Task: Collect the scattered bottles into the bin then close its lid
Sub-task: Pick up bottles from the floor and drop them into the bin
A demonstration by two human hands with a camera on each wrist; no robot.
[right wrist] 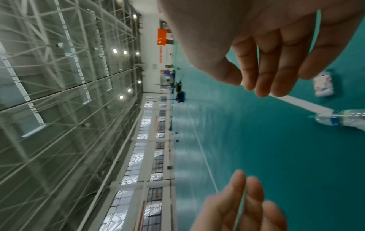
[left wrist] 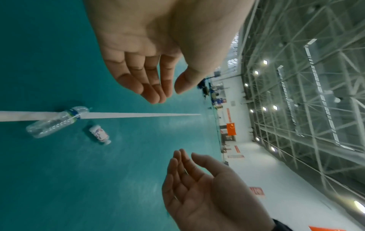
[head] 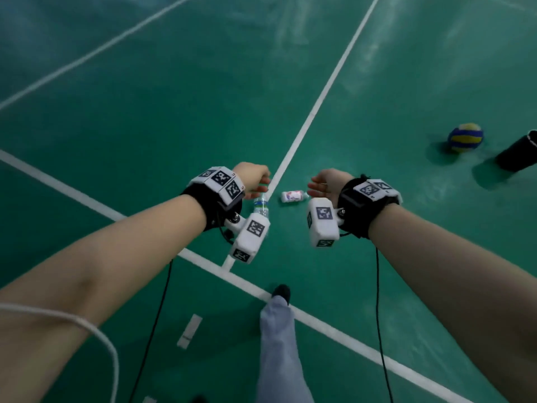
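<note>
Two bottles lie on the green court floor (head: 174, 112): a clear plastic water bottle with a blue-green label (left wrist: 53, 123) across a white line (left wrist: 138, 115), and just beside it a small white bottle with a printed label (head: 293, 196). Above them, left hand (left wrist: 150, 62) and right hand (right wrist: 266, 46) hover empty, fingers loosely spread.

Two bottles lie on the floor (head: 145, 112) ahead of the person's foot (head: 281, 292). The water bottle (head: 261, 203) lies across a court line (head: 319, 97), below the left hand (head: 252, 175). The small bottle (head: 293, 196) lies just right of it, beside the right hand (head: 325, 184). A ball (head: 465, 137) and a cylinder (head: 517, 154) sit well apart, far right.
</note>
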